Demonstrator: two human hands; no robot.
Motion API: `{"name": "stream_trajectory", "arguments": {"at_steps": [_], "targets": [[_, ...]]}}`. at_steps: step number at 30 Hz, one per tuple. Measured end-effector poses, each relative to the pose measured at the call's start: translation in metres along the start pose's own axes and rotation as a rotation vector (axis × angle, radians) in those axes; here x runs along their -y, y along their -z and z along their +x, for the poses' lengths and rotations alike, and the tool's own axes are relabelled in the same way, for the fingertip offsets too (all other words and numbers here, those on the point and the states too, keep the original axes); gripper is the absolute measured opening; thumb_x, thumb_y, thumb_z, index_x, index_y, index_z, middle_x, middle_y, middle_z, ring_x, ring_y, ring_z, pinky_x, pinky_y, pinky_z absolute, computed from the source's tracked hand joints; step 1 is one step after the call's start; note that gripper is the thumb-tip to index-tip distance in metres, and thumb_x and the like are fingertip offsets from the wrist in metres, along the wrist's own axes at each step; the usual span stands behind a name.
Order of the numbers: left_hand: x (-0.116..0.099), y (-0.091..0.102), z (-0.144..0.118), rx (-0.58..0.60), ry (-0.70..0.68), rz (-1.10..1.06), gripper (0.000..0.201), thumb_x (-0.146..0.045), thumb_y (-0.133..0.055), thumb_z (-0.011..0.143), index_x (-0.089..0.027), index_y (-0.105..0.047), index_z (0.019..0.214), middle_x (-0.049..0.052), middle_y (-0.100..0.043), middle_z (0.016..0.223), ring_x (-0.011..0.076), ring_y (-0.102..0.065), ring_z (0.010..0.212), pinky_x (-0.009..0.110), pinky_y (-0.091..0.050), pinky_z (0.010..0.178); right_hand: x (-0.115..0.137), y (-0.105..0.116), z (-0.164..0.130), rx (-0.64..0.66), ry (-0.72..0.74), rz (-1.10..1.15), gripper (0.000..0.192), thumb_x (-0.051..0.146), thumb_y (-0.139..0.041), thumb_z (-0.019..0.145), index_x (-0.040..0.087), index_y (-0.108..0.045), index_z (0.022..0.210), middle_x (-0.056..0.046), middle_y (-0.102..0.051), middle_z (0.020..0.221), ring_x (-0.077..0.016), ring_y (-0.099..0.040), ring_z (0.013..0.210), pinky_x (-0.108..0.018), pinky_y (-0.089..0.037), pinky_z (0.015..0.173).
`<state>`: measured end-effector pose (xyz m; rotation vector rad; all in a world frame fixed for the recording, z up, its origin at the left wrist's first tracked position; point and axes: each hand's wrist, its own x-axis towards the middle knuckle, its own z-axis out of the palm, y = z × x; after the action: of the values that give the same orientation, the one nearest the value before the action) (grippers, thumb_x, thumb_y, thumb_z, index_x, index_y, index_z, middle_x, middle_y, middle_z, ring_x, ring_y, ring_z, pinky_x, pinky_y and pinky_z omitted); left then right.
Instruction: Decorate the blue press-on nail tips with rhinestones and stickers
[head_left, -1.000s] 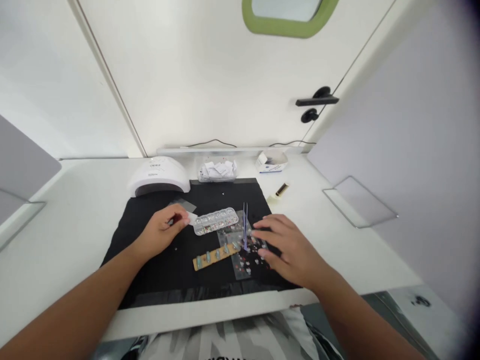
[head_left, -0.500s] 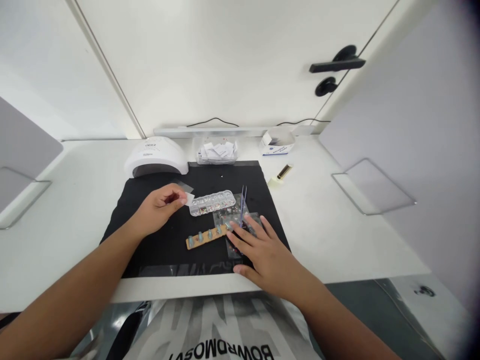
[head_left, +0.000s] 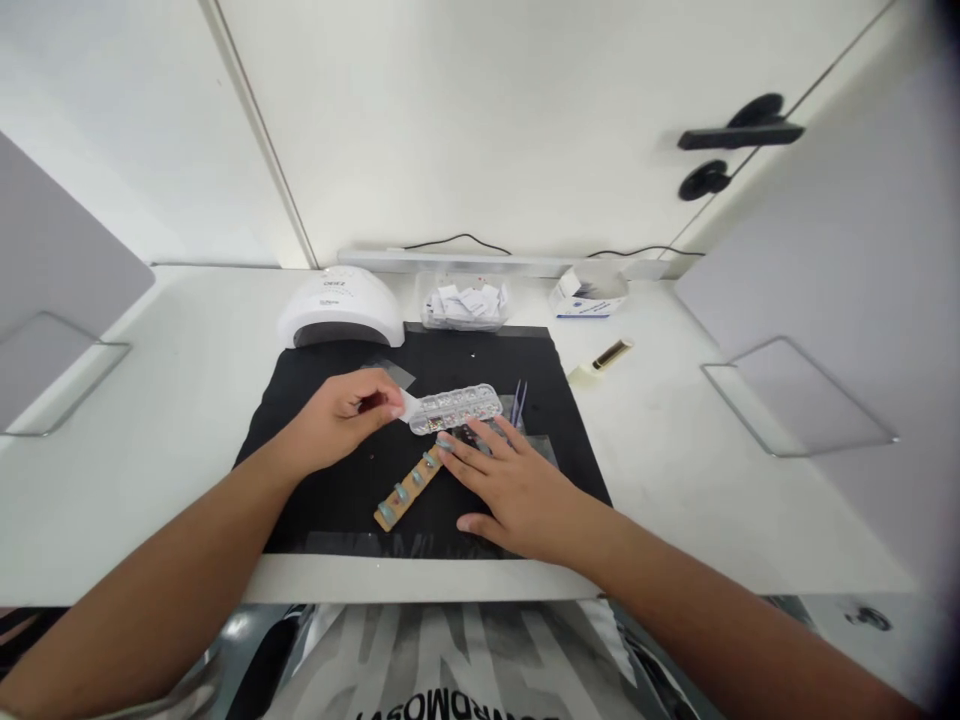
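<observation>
My left hand [head_left: 341, 418] pinches a small white piece [head_left: 409, 404] between thumb and fingers, right beside the clear compartment box of small gems [head_left: 457, 407]. My right hand [head_left: 510, 482] lies flat, fingers spread, on clear sticker sheets [head_left: 544, 450] on the black mat [head_left: 345, 500]. Its fingertips touch the upper end of a wooden strip with several pale blue nail tips [head_left: 409, 488], which lies slanted. Purple tweezers [head_left: 519, 398] rest just beyond my right fingers.
A white nail lamp [head_left: 340, 308] sits at the mat's back left. Behind the mat are a clear tray of white pads [head_left: 465, 305], a small open box [head_left: 589, 293] and a small bottle lying down [head_left: 606, 358]. Grey dividers stand at both sides.
My right hand has slid left off the sheets' far side onto the wooden strip's end, and the strip has turned to a steeper slant. My left hand keeps its pinch.
</observation>
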<state>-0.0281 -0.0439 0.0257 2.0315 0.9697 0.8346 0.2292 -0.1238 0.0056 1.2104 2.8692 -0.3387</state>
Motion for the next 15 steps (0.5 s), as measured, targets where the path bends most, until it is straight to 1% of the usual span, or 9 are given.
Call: {"name": "stream_trajectory", "arguments": {"at_steps": [3,5,11,15], "targets": [[-0.001,-0.001,0.0,0.1,-0.01,0.034,0.01,-0.024,-0.061,0.088,-0.017,-0.067,0.083,0.001,-0.065,0.079,0.013,-0.059,0.073,0.024,-0.045,0.067,-0.001,0.001,0.016,0.009,0.046,-0.021,0.071,0.054,-0.054,0.092,0.017,-0.036,0.151,-0.009,-0.036,0.157,-0.0421,-0.026,0.146,-0.066,-0.024,0.117],[0.001,-0.002,0.0,0.139,-0.022,0.05,0.01,-0.023,-0.06,0.088,-0.017,-0.067,0.085,0.0,-0.067,0.081,0.0125,-0.061,0.075,0.024,-0.046,0.069,-0.002,0.0,0.025,0.0,0.081,-0.033,0.069,0.054,-0.052,0.093,0.017,-0.038,0.15,-0.009,-0.038,0.156,-0.0415,-0.026,0.147,-0.065,-0.023,0.118],[0.005,-0.005,0.0,0.149,-0.054,0.113,0.01,-0.024,-0.06,0.091,-0.018,-0.068,0.089,-0.001,-0.067,0.084,0.0111,-0.062,0.076,0.022,-0.048,0.07,-0.005,-0.006,0.034,-0.038,0.117,-0.034,0.066,0.053,-0.051,0.095,0.017,-0.039,0.149,-0.008,-0.043,0.154,-0.0406,-0.026,0.147,-0.064,-0.023,0.119],[0.005,-0.007,0.0,0.175,-0.092,0.166,0.01,-0.022,-0.06,0.091,-0.018,-0.069,0.09,0.0,-0.068,0.085,0.011,-0.062,0.075,0.021,-0.048,0.067,-0.006,-0.004,0.035,-0.018,0.119,-0.007,0.067,0.052,-0.051,0.094,0.016,-0.038,0.15,-0.007,-0.042,0.155,-0.0407,-0.026,0.147,-0.065,-0.024,0.118]]}}
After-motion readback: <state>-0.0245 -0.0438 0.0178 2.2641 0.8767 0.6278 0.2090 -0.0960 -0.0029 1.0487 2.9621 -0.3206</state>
